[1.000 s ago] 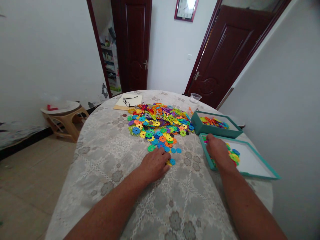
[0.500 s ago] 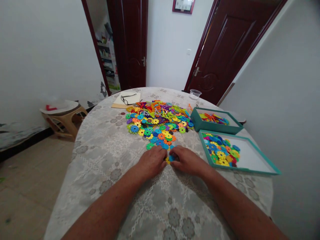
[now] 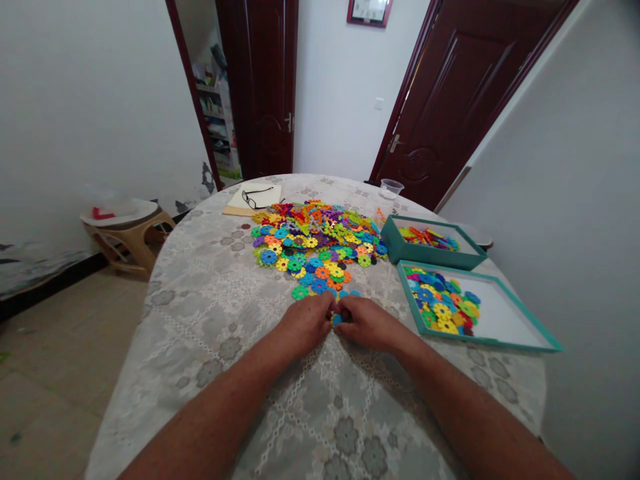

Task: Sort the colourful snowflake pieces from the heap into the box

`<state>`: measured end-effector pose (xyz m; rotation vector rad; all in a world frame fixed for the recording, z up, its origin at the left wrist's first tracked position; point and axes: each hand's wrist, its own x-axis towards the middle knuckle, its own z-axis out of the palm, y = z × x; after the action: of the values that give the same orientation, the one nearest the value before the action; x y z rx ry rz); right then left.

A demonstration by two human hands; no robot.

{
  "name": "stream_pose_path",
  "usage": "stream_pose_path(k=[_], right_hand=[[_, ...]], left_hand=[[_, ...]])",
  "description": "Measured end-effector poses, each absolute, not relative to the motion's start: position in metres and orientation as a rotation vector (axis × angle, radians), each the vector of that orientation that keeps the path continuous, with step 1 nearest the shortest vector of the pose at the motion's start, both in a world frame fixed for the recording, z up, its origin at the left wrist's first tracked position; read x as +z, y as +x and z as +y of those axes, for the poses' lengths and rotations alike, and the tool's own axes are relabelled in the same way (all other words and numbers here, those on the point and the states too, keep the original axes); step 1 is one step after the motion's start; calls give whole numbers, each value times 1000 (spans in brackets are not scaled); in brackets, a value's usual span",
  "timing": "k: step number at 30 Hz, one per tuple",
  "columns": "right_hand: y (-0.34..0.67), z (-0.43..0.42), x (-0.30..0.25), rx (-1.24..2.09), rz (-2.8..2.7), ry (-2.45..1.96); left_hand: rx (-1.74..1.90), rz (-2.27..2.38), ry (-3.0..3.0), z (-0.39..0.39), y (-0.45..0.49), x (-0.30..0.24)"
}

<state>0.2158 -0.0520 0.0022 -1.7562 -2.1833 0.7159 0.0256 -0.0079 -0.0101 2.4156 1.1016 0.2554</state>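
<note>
My left hand (image 3: 305, 325) and my right hand (image 3: 367, 323) meet at the table's middle, fingers curled and pinched together on small snowflake discs (image 3: 335, 319), one blue and one yellowish, just showing between the fingertips. Right beyond the hands lies a big heap of colourful snowflake discs (image 3: 317, 241) on the lace tablecloth (image 3: 210, 313). To the right, a shallow teal box lid (image 3: 505, 333) holds several discs at its left end.
A deeper teal box (image 3: 400, 248) with coloured sticks stands behind the lid. Glasses (image 3: 257, 197) rest on a beige notebook at the far edge, near a small clear cup (image 3: 391, 189). A stool (image 3: 127, 233) stands left of the table; dark doors lie behind.
My right hand left the teal lid and came left to meet my left hand. Both now pinch the discs together, slightly closer than half a second ago.
</note>
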Motion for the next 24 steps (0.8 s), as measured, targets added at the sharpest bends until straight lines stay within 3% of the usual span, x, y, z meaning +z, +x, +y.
stream_pose_path(k=[24], right_hand=[[217,-56,-1,828,-2154,-1592]], left_hand=[[586,869,1862,-1,16,-13]])
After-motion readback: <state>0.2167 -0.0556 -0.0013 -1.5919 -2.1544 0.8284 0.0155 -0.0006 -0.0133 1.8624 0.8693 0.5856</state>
